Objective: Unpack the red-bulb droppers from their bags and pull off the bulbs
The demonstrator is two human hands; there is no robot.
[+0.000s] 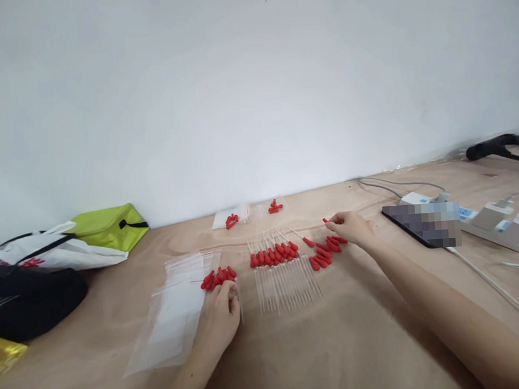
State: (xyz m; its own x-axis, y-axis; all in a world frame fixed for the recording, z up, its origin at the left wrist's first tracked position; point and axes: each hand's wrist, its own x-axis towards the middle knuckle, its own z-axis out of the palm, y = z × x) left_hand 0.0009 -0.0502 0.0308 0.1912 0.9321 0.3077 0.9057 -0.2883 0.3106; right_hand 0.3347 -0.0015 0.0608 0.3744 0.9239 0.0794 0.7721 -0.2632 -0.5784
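My right hand [350, 226] pinches a small red rubber bulb [325, 220] between its fingertips, above a loose group of red bulbs [323, 253]. My left hand [218, 313] is closed, just in front of a pile of red bulbs [218, 277] by the clear zip bags [174, 319]. A thin clear tube [241, 305] shows at its right side; whether the fingers grip it is hidden. Between the hands, a row of glass droppers with red bulbs [275, 254] lies beyond a row of bare glass tubes [288, 287]. One dropper [308, 242] lies slanted at the right.
Two small bags with red-bulbed droppers [231, 221] lie near the wall. On the left are a lime-green bag [111, 228], a white bag [95, 256] and dark cloth [40, 304]. A phone [413, 228], power strip [479, 220] and cables are on the right.
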